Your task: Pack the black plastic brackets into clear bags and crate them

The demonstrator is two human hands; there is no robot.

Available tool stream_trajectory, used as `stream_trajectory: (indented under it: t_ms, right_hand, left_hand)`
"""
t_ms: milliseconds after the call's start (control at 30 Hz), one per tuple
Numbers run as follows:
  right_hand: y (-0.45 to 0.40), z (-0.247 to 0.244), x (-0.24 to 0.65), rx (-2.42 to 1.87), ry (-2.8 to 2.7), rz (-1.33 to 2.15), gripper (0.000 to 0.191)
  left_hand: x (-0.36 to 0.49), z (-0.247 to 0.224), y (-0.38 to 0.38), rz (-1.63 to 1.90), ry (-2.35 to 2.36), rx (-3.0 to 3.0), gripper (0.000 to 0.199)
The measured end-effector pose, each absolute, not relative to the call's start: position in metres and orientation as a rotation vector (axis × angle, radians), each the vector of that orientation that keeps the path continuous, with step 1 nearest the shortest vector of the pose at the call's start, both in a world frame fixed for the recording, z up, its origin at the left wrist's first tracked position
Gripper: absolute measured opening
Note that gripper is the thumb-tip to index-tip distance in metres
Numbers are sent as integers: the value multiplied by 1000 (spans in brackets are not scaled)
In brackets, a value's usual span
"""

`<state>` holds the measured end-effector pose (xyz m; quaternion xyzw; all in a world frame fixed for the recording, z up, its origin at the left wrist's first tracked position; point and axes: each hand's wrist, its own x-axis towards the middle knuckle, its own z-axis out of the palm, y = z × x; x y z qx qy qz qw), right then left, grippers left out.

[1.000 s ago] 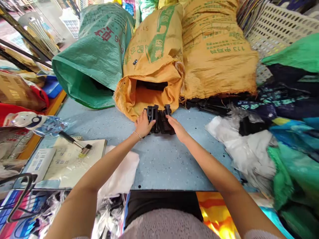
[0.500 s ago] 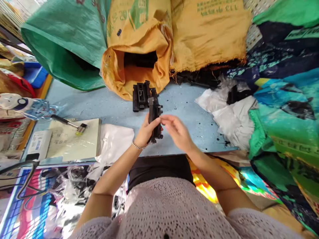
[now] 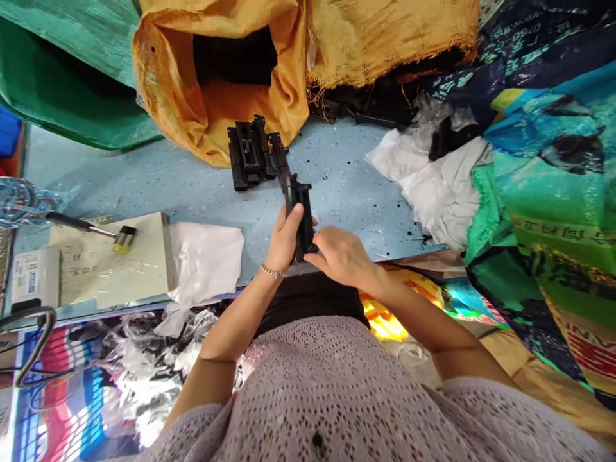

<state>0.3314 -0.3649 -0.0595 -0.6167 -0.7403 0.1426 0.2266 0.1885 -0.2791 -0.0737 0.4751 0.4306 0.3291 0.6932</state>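
A long black plastic part stands out from my left hand, whose thumb and fingers are wrapped round it near the table's front edge. My right hand is at the part's lower right end, its fingers curled and pressed against that end. Whether a small piece sits between those fingertips is hidden. Just beyond the held part, more black parts lie side by side on the blue table, in front of the open orange sack.
At left are a green sack, a cardboard pad with a black-handled tool, and a white sheet. White plastic bags and printed sacks lie at right. Black parts show under another orange sack.
The view has shifted, so the table's things appear lower left or higher. My right hand has moved from the held part's side to its near end, fingers now curled in.
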Motion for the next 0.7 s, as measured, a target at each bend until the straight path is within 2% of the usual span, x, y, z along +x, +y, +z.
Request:
stream_trajectory:
  t_ms: [100, 200, 333, 433, 500, 567, 633, 700]
  right_hand:
    - [-382, -62, 344, -1744, -1995, 443, 52]
    - [-360, -51, 357, -1795, -1869, 464, 53]
    - [-270, -44, 346, -1915, -1818, 427, 50]
    - [-202, -54, 330, -2115, -1844, 616, 58]
    - [-184, -59, 325, -2202, -1825, 788, 47]
    - [-196, -60, 323, -2192, -1849, 821, 40]
    - [-231, -56, 323, -2110, -1957, 721, 46]
    - [-272, -48, 324, -1941, -2107, 715, 46]
  left_hand:
    - [205, -88, -274, 631, 1005, 1211, 33]
    - [227, -107, -280, 528, 1094, 1594, 26]
    - [248, -121, -295, 545, 1105, 1849, 17]
    - [233, -119, -294, 616, 1081, 1849, 10]
    - [208, -115, -283, 649, 1093, 1807, 18]
    - [183, -110, -269, 705, 1117, 1675, 34]
    - [166, -105, -254, 727, 1129, 1513, 51]
    - [164, -104, -243, 693, 1124, 1412, 58]
